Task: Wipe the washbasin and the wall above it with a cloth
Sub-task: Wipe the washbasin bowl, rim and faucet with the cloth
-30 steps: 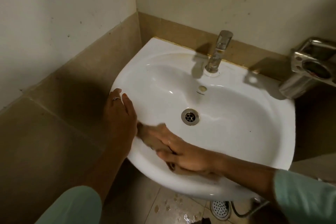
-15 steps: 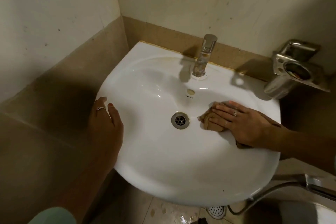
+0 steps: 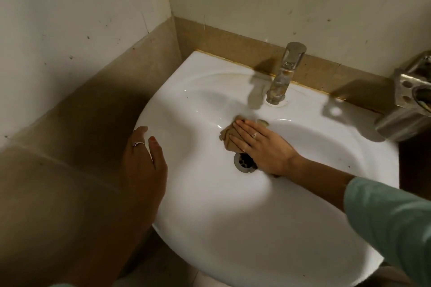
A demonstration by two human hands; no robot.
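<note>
Since the earlier frame, the right hand (image 3: 261,145) has been carried with the cloth (image 3: 229,134) from the right side of the bowl to its back slope, just beyond the drain (image 3: 245,162) and below the tap (image 3: 283,74); the left hand (image 3: 144,158) has been kept at the washbasin's left rim.

Head view: the right hand is laid flat, fingers extended, palm pressing the brown cloth against the white washbasin (image 3: 233,228). The cloth is bunched beneath the fingers, a corner showing ahead of the fingertips and another scrap behind them near the overflow hole. The heel of the hand partly covers the drain. The left hand is spread open, gripping nothing, resting on the rim beside the tiled side wall. The wall (image 3: 291,2) above the basin is marked with small dark specks and is judged not yet wiped. A brownish stain can be seen along the bowl's back edge near the tap base. A metal holder (image 3: 410,98) is mounted at the right.

Several risks may be judged from here. Because the cloth is only pressed, not clasped, it could be left behind or rolled up on a fast stroke over the glossy surface. A loose corner could be snagged in the open drain. The knuckles could be struck against the tap if the stroke is carried further back. The stain may be missed if pressure is kept low.
</note>
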